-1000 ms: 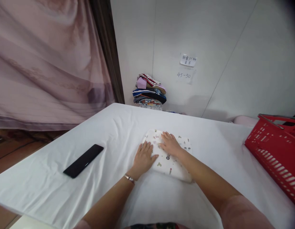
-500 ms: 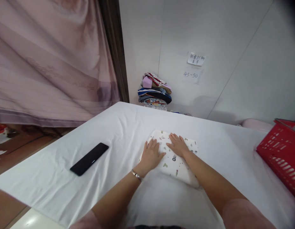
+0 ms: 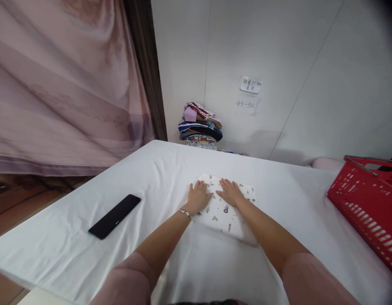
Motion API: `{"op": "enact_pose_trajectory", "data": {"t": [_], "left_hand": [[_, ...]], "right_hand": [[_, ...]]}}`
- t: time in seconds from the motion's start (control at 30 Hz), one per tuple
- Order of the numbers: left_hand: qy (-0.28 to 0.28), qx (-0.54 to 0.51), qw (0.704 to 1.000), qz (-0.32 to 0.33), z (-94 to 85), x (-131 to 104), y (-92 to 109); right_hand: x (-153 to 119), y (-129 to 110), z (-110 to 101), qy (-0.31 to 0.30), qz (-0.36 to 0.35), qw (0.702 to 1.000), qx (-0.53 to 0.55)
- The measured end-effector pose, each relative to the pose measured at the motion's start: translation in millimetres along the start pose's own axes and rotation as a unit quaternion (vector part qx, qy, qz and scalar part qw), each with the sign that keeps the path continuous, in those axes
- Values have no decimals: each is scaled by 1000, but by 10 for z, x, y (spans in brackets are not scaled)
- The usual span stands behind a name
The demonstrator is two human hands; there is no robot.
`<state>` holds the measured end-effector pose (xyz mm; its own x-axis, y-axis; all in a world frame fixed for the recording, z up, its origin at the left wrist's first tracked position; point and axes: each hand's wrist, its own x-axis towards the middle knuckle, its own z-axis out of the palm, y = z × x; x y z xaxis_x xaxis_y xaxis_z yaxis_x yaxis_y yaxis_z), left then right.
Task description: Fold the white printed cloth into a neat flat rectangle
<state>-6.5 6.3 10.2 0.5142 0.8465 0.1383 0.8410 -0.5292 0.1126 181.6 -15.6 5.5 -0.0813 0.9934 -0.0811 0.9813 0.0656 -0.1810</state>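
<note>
A folded white cloth with small printed figures [image 3: 219, 214] lies flat on the white-covered table [image 3: 145, 254]. My left hand [image 3: 198, 197] rests palm down on its left part, fingers spread and pointing away from me. On the upper middle of the cloth lies my right hand [image 3: 230, 192], also flat with its fingers apart. The two hands are close together but do not touch. Neither hand grips anything.
A black phone [image 3: 115, 216] lies on the table at the left. A red plastic basket [image 3: 364, 203] stands at the right edge. Behind the table are a stack of folded clothes [image 3: 200, 125] and a wall with paper signs [image 3: 250, 84]. A pink curtain [image 3: 72, 84] hangs at the left.
The view has shifted a little, showing more of the basket. My left hand has moved slightly up the cloth, toward its far edge. My right hand stays flat on it.
</note>
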Motion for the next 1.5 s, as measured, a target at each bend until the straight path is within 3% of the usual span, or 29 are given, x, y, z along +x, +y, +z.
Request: {"op": "enact_pose_trajectory", "data": {"t": [0.13, 0.3, 0.43, 0.57, 0.67, 1.03, 1.23, 1.33, 1.5], "left_hand": [[37, 12, 996, 74, 8, 252, 88], [-16, -27, 998, 57, 104, 466, 28], [-24, -42, 998, 50, 148, 478, -14], [-39, -49, 997, 46, 137, 478, -8], [-49, -51, 997, 43, 108, 478, 9], [-48, -53, 997, 43, 92, 462, 6], [-80, -99, 991, 36, -73, 483, -33], [-52, -122, 991, -2, -145, 386, -142], [-30, -154, 977, -147, -149, 49, -316]], "right_hand": [[-2, 7, 20, 6, 3, 1000, -4], [-13, -39, -18, 11, -2, 1000, -1], [-132, 41, -50, 12, 10, 1000, -10], [-363, 299, -29, 23, 134, 991, -15], [-482, 452, -7, 17, 174, 985, 10], [-479, 470, -23, 11, 179, 983, 46], [-519, 449, -87, 6, 177, 982, 59], [-720, 438, -2, 66, 195, 973, 101], [-1289, 350, 268, 141, 230, 929, 253]]}}
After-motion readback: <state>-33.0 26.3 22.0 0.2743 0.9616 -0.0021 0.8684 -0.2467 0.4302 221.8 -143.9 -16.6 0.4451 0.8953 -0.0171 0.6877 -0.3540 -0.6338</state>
